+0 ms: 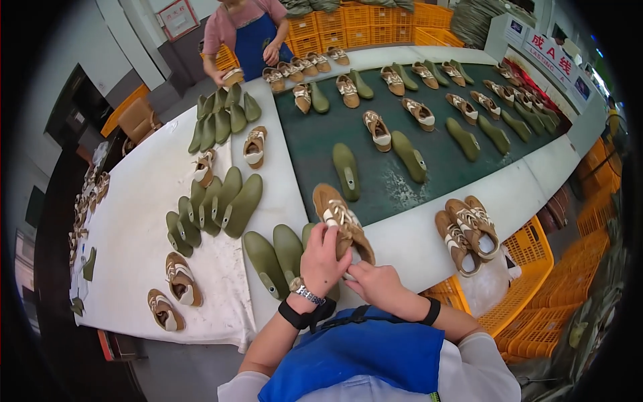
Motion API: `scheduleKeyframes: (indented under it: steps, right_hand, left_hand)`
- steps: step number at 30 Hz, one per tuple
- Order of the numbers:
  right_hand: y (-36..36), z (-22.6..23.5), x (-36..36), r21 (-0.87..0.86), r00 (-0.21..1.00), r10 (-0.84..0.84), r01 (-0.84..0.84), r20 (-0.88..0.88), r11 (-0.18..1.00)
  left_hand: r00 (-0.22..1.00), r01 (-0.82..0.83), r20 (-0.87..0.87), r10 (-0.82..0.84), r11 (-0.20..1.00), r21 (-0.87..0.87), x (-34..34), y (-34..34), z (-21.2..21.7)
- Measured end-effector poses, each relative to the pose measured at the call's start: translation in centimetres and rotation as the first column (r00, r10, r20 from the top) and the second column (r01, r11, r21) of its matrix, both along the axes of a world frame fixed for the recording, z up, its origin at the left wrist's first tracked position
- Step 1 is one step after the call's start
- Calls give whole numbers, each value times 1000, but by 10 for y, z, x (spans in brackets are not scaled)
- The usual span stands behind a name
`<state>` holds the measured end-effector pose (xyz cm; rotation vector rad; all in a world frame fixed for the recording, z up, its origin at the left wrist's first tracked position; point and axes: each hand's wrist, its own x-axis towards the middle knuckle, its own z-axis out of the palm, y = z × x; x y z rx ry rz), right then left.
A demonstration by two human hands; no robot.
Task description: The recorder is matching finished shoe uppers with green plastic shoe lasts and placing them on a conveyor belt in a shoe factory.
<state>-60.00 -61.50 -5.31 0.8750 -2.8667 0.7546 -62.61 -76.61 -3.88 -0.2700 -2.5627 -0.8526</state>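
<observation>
Brown chair [138, 122], orange crates [359, 36] and a red-bordered wall sign [178, 19].

Wears blue apron [365, 354], wht sleeves [483, 363], blk wristbands [432, 311], slvr watch [309, 293].

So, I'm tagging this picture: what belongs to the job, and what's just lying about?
Seemingly the job:
brown shoe in left hand, right hand at its heel
green shoe lasts
other brown shoes

Probably just around:
brown chair
framed wall sign

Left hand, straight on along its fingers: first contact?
The brown-and-white shoe that the left hand holds. Past it, probably the olive-green shoe form on the dark green surface, though relative height is unclear.
</observation>
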Motion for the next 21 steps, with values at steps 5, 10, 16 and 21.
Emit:
scheduleKeyframes:
  steps: [5,10,16,21]
  right_hand:
    - [0,24,-32,-283,999,31,-25,15,959]
    - [-6,-4,-49,-255,997,-71,63,-24,965]
    - [-9,0,-52,-637,970,24,139,241,758]
    - [-11,5,-42,-671,996,44,16,73,741]
  left_hand:
    - [998,-6,59,7,1000,-14,5,-25,-29]
    - [993,9,118,-9,1000,-1,14,-14,-14]
    - [994,-12,112,6,999,50,18,-24,-10]
    - [989,139,33,-143,985,100,18,-25,5]
